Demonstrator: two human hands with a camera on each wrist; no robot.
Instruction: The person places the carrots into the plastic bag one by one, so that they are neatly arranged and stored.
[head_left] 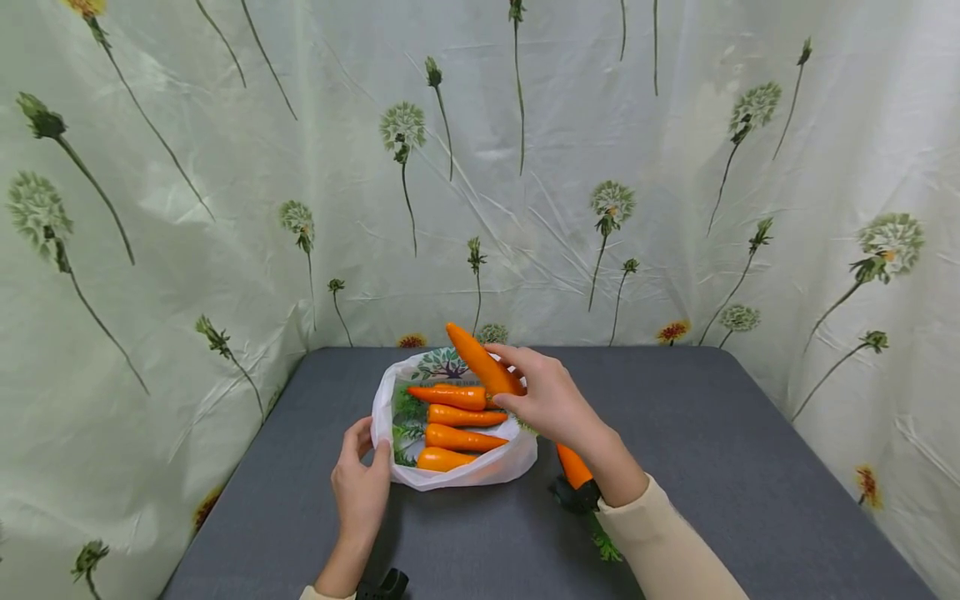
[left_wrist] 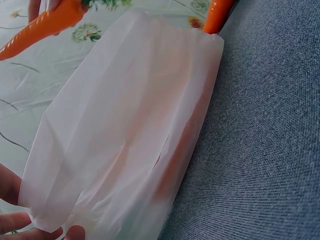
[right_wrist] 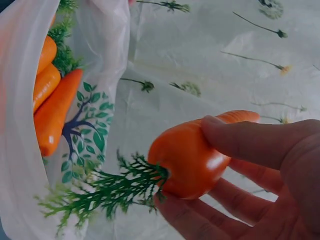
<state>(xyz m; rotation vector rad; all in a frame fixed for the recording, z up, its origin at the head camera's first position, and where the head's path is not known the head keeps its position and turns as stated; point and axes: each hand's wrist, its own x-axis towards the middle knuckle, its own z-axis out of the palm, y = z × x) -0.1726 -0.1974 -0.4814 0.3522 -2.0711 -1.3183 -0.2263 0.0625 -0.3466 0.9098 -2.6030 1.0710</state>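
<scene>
An orange carrot (head_left: 480, 360) with a feathery green top is gripped in my right hand (head_left: 551, 396), raised above the right side of a white plastic bag (head_left: 487, 473). In the right wrist view, thumb and fingers wrap the thick end of the carrot (right_wrist: 185, 160), and its leaves (right_wrist: 110, 192) hang toward the bag. My left hand (head_left: 363, 479) pinches the bag's left rim, thumb outside. Several carrots (head_left: 465, 437) lie side by side inside the open bag, their green tops (head_left: 407, 417) toward the left. The left wrist view shows the bag's side (left_wrist: 125, 125) and the fingers (left_wrist: 15, 222) at its edge.
Another carrot (head_left: 573, 465) lies on the grey table (head_left: 675, 417) right of the bag, partly under my right forearm. Black wrist straps (head_left: 382, 583) show at the left cuff. A pale curtain (head_left: 525, 208) printed with dandelions hangs behind the table.
</scene>
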